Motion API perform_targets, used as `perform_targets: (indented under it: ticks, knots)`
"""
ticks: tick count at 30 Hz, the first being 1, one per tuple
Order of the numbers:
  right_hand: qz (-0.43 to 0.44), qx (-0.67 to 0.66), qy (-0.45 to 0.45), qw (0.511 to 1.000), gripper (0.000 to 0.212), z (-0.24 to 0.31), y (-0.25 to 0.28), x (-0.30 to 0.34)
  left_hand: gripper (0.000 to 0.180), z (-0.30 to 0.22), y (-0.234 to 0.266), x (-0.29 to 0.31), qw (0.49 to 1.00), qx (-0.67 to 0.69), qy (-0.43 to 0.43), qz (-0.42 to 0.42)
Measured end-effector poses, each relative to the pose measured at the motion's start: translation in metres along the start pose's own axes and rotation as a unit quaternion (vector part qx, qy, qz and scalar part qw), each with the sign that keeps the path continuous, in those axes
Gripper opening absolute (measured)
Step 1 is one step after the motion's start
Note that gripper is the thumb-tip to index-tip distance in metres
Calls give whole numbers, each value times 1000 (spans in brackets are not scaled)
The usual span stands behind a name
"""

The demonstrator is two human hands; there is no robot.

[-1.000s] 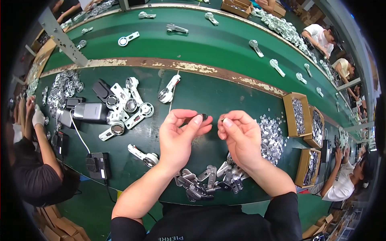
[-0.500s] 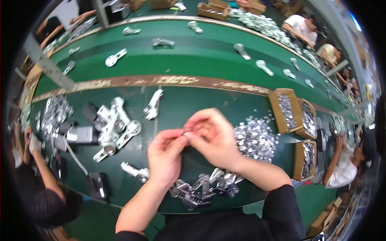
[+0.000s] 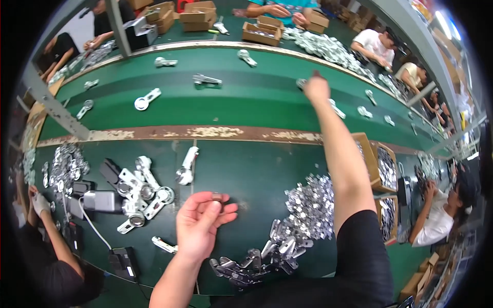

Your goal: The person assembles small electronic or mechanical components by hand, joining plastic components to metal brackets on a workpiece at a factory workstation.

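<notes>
Over the near table, my left hand [image 3: 199, 226] pinches a small dark brownish piece [image 3: 217, 197] between thumb and forefinger, its other fingers loosely curled. My right arm stretches far forward over the green conveyor belt. There my right hand [image 3: 317, 90] is beside a silvery metal part [image 3: 301, 82]; its fingers are blurred, and whether it grips the part cannot be made out. Right of my left hand lies a heap of small shiny metal pieces [image 3: 310, 205]. Nearer my body is a pile of longer metal parts [image 3: 246, 267].
Handled metal parts [image 3: 146, 192] lie at left beside a grey box [image 3: 102, 201] and a black adapter [image 3: 123, 263] with a cable. Cardboard boxes [image 3: 386, 213] of metal pieces stand at right. A worn ledge [image 3: 215, 133] borders the belt. Other people work around the line.
My hands have come apart. The right one has reached forward over the belt; the left stays over the table with the small dark piece. The view has tilted up slightly.
</notes>
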State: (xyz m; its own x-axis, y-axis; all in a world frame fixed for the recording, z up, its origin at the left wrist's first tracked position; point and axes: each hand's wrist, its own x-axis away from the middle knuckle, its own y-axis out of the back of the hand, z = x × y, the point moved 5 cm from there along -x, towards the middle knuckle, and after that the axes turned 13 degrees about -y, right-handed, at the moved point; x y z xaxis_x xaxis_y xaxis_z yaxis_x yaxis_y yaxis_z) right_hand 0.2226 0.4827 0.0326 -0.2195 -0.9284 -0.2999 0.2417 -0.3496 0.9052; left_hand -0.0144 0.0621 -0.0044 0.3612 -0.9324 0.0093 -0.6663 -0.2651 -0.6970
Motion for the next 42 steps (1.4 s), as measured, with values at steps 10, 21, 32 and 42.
perform_targets:
  ticks: [10,21,32,42]
  knots:
    - [251,-118,102,955,62,63,28,80,20,-9,10,6,983,-177,-11,-40]
    - [489,-555,134,660,60,74,110,331,14,0,6,4,987,-160,19,-21]
    - [519,-523,109,667,52,80,107,346,14,-5,7,7,992,-116,38,19]
    - [478,-497,131,712,51,80,108,341,18,-6,11,6,993,-88,63,40]
